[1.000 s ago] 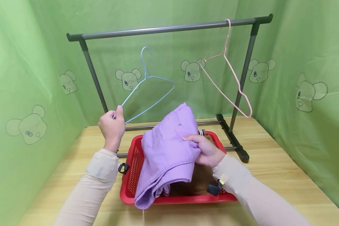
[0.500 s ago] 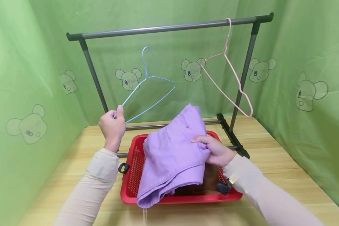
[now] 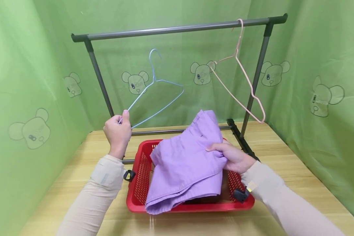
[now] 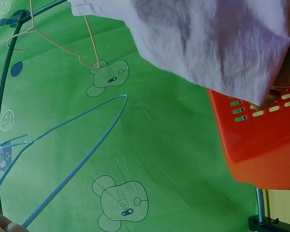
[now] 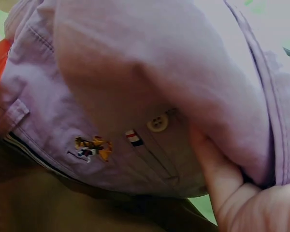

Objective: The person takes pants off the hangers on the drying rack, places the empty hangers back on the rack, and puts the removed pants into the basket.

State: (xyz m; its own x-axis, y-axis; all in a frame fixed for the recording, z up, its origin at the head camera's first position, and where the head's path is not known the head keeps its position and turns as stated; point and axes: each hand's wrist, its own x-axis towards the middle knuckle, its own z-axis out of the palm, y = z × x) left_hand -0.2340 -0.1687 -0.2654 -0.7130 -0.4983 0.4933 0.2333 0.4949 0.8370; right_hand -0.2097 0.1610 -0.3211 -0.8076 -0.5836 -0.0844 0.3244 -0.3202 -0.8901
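Note:
My left hand (image 3: 117,131) grips one lower corner of a light blue wire hanger (image 3: 153,78), holding it up in front of the rack. My right hand (image 3: 234,158) pinches a pair of folded purple pants (image 3: 188,164), thumb on top. The pants hang over the red basket (image 3: 135,183), their lower edge overlapping its front rim in the head view. A belt loop (image 5: 12,116), a buttoned pocket (image 5: 157,159) and a small embroidered patch (image 5: 94,147) show in the right wrist view. The right hand's other fingers are mostly hidden behind the cloth.
A dark metal clothes rack (image 3: 171,30) stands behind the basket on the wooden table (image 3: 286,177). On its bar, towards the right, hangs a pink hanger (image 3: 245,77). Brown cloth (image 5: 63,203) lies below the pants. Green curtains (image 3: 41,65) surround the table on three sides.
My right hand has moved to the right, drawing the purple pants along over the basket. The left hand and the blue hanger have stayed nearly still.

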